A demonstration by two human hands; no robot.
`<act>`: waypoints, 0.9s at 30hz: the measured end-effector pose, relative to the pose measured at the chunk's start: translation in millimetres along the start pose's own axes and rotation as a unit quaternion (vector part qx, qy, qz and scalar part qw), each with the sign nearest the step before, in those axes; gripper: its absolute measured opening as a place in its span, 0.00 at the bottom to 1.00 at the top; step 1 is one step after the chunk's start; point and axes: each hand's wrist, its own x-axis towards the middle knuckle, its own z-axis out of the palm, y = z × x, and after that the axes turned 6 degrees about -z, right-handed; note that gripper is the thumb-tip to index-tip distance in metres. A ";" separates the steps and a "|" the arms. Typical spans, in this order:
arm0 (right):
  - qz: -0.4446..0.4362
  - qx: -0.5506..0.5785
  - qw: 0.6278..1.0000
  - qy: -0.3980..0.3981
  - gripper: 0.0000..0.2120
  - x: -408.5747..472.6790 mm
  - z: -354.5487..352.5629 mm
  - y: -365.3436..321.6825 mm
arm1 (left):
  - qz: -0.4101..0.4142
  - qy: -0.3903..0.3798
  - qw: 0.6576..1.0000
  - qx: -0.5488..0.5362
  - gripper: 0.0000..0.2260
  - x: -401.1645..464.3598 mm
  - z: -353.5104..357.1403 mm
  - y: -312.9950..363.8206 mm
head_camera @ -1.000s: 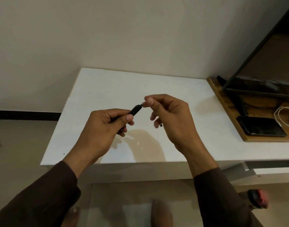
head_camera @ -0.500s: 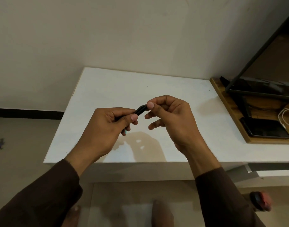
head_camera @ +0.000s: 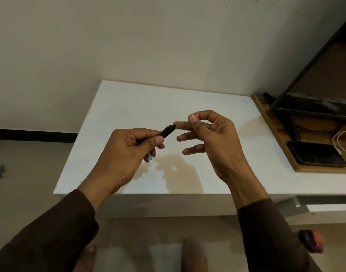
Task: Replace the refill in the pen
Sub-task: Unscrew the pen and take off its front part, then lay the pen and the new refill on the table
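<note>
The pen (head_camera: 167, 131) is showing as a short black barrel, smooth and slightly glossy, poking out up and to the right from the left hand (head_camera: 129, 152). Only its upper end is visible; the rest is lying hidden inside the fist. A small teal bit (head_camera: 151, 158) is peeking out below the left fingers, and whether it belongs to the pen cannot be told. The left hand is gripping the barrel with fingers curled round it and the thumb pressing along its side, holding it in the air above the middle of the desk (head_camera: 129, 107).

The right hand (head_camera: 209, 138) is hovering just beside the pen's open end. Its index finger is reaching out straight, the tip touching or nearly touching the barrel's end; the thumb is standing raised above it, and the other fingers are spreading loosely. Whether it is pinching anything cannot be told.

The desk is sitting white and matte against a plain pale wall (head_camera: 129, 40), with the hands' shadows falling near its front edge. At the desk's right edge a wooden board (head_camera: 266, 114) is carrying a dark phone (head_camera: 315, 155), a white cable (head_camera: 343, 137) and a black stand (head_camera: 290, 124). Dark brown sleeves (head_camera: 56, 228) are covering both forearms.
</note>
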 end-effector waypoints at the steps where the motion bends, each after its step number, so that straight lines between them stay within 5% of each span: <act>1: 0.010 -0.020 1.000 0.013 0.07 2.0 -4.0 3.6 | -0.007 0.002 1.000 -0.017 0.06 0.7 -0.5 -0.6; 9: 0.048 -0.395 0.917 -0.029 0.08 12.1 -12.0 58.3 | -0.051 0.037 0.995 -0.081 0.06 4.0 1.4 -6.4; 27: 0.022 -0.282 0.957 0.071 0.07 7.4 -8.5 36.5 | -0.081 0.045 0.993 -0.078 0.03 11.2 -0.6 -20.2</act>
